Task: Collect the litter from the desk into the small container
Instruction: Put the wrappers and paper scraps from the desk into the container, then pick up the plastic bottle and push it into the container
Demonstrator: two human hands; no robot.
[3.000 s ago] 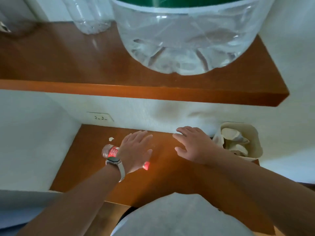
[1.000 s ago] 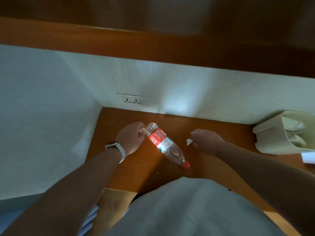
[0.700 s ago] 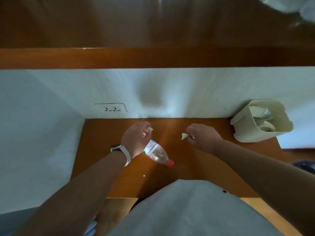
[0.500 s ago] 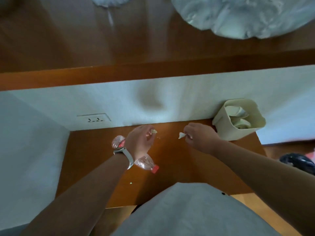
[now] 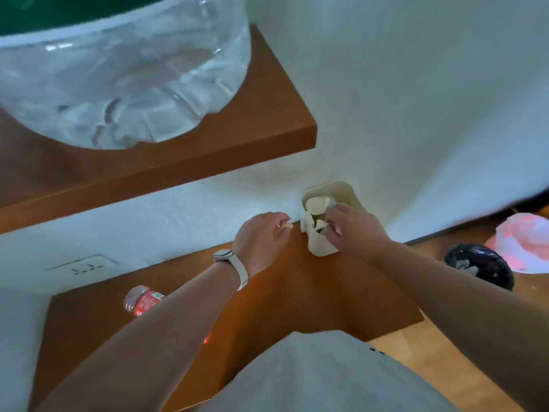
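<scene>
A small cream container [image 5: 322, 248] stands at the desk's far right corner against the wall, with crumpled paper inside. My right hand [image 5: 353, 230] is over its mouth, fingers pinched on a white paper scrap [image 5: 321, 224]. My left hand [image 5: 261, 239], with a watch on the wrist, hovers just left of the container and pinches another small paper scrap [image 5: 286, 224]. A plastic bottle with a red label [image 5: 142, 301] lies on the wooden desk [image 5: 312, 298] at the left, partly hidden by my left forearm.
A wooden shelf [image 5: 237, 138] overhangs the desk and carries a large clear water jug [image 5: 118, 78]. A wall socket [image 5: 83, 266] sits at the left. On the floor to the right are a black bag [image 5: 481, 266] and a pink-white bag [image 5: 523, 239].
Both hands have carried their paper scraps to the right across the desk. The right hand has reached the container's mouth. The bottle stays behind at the left.
</scene>
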